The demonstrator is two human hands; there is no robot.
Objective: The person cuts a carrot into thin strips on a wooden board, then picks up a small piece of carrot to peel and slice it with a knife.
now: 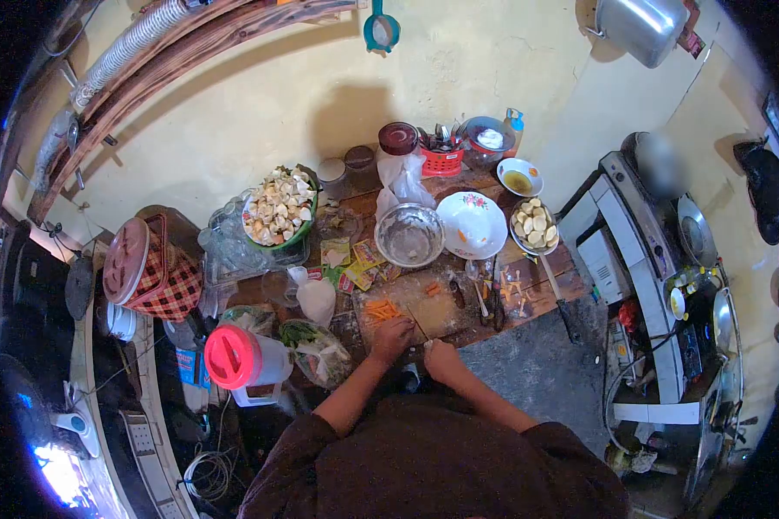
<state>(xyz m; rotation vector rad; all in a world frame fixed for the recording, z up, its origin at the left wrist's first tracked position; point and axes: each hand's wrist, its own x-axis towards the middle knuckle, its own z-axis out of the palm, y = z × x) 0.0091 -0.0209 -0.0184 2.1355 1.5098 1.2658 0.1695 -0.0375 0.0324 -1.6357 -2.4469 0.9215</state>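
Item: slender orange carrot-like strips (381, 309), a loose heap on the pale, flat wooden cutting board (443, 317), just beyond the left hand (393, 337); I judge them light, firm, apt to snap if bent, slick on cut faces, best gathered crosswise under curled fingertips. Left hand: bent low at the heap's near edge; over my remote feed I cannot tell whether its fingers close on anything. Right hand (442, 360): closed round the handle of a thin, straight-bladed knife (419, 329), blade pointing ahead and leftward, right of the heap. I rate it light and stiff, to be held by the handle only. Also: short orange chunks (433, 289), ahead of both hands, likely hard; round silvery metal bowl (433, 227), farther ahead on the brown wooden worktop (528, 304), probably light, best taken by its rim.
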